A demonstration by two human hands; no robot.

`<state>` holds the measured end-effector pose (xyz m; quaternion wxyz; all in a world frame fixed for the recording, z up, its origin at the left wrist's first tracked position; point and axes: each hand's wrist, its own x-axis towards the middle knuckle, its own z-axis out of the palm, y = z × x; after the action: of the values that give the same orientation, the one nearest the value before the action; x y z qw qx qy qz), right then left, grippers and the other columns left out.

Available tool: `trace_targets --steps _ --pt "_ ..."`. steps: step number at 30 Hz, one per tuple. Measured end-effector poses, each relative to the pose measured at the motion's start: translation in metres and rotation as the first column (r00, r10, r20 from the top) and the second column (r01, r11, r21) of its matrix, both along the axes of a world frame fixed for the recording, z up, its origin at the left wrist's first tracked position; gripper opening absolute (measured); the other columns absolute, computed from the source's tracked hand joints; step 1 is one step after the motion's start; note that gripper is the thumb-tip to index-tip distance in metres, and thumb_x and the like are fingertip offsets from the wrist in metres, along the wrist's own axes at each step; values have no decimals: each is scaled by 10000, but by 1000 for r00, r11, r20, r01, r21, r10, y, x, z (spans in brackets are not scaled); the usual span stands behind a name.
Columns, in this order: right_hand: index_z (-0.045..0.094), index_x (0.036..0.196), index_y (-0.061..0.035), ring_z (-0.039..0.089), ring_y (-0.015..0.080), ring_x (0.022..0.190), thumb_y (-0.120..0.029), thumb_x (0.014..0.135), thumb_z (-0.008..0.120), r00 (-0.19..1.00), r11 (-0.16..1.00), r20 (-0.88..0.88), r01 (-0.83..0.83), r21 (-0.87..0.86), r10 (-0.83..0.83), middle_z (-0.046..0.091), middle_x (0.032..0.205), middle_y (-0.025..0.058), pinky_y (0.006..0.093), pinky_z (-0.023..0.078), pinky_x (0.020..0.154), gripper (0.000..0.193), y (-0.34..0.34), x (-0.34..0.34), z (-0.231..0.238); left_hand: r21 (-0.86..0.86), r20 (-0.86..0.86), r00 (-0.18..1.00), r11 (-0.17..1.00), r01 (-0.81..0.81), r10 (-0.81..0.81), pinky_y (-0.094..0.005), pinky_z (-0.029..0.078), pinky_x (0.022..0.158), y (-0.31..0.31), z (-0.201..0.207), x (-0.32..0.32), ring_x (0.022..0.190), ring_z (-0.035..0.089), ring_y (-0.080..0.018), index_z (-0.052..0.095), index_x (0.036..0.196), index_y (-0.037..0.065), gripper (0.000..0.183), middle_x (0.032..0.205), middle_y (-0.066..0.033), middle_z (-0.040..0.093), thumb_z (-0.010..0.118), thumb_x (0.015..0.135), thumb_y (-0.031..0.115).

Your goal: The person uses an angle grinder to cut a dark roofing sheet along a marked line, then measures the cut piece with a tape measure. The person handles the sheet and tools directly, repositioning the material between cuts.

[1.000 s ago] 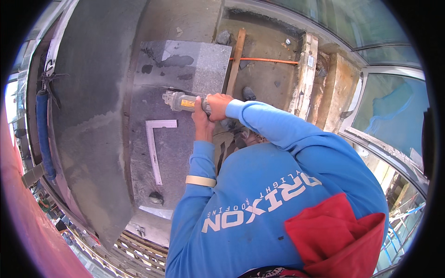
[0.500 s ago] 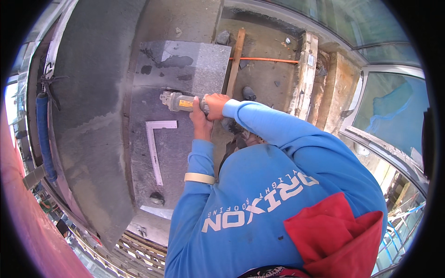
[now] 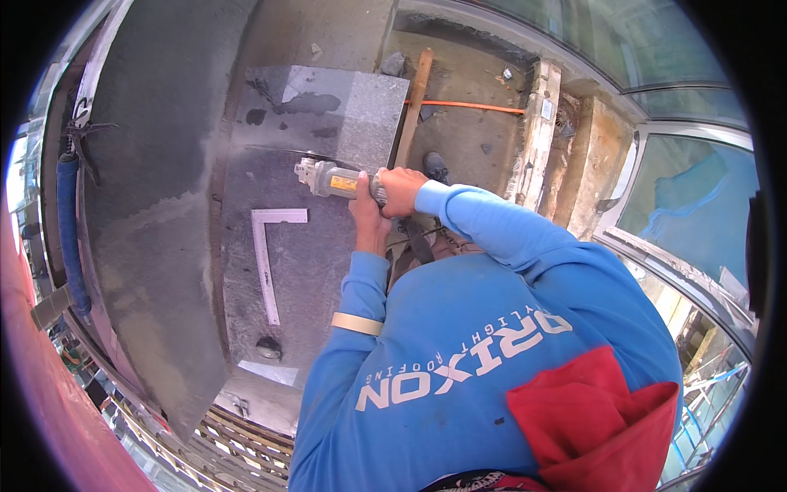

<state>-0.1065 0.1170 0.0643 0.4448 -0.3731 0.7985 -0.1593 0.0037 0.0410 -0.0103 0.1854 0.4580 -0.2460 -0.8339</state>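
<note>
Both my hands are wrapped round a grey angle grinder point(image 3: 336, 179) with a yellow label. My right hand point(image 3: 402, 190) grips its rear end. Just below, my left hand point(image 3: 370, 215) closes on the body with the thumb laid along the top. The grinder's head points left, over a dark grey slab point(image 3: 246, 184). A thin curved line runs across the slab beside the head; whether part of it is the disc's edge, I cannot tell. Nearer my left forearm, a white L-shaped square point(image 3: 264, 262) lies flat on the slab.
A small dark round object point(image 3: 268, 348) sits near the slab's lower end. Beyond the slab's right edge lie a wooden batten point(image 3: 416, 102), an orange cord point(image 3: 475, 107) and stone chips. A blue padded tube point(image 3: 69, 234) runs along the left side. Glazed panels point(image 3: 689, 189) stand at right.
The grinder and both hands have shifted a little to the right, back along the line in the slab. My grip looks the same. The square stays on the slab.
</note>
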Motion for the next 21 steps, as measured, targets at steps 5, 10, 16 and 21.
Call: trace_targets --steps 5,10,16,21 --pt "597 1174 65 708 418 1069 -237 671 775 1000 1000 -6 12 -19 -12 720 1083 268 487 568 922 613 8 1 -10 -17 -11 1000 1000 -11 11 -396 614 803 9 3 -1 936 704 -231 559 1206 -52 459 1100 -130 661 701 982 322" --pt "605 1175 45 707 412 1079 -238 666 776 1000 999 6 9 -39 -9 721 1082 266 488 568 926 607 -23 3 -23 -63 -19 999 997 -35 33 -395 617 798 -24 -18 2 939 708 -235 558 1199 -61 465 1108 -137 665 707 976 318" --pt "627 1160 39 710 401 1087 -249 667 782 1000 998 4 6 -60 -6 725 1091 256 481 569 931 592 -53 3 -33 -85 8 999 996 -31 32 -395 622 808 -53 -14 -1 932 718 -243 558 1206 -72 494 1106 -147 675 710 975 338" --pt "622 1175 52 710 408 1078 -260 674 785 1000 1000 26 -12 -24 12 724 1094 260 477 572 929 613 -40 0 -20 -31 13 999 999 -37 38 -386 630 771 -39 -2 -3 906 718 -237 555 1197 -76 479 1083 -141 667 704 981 325"
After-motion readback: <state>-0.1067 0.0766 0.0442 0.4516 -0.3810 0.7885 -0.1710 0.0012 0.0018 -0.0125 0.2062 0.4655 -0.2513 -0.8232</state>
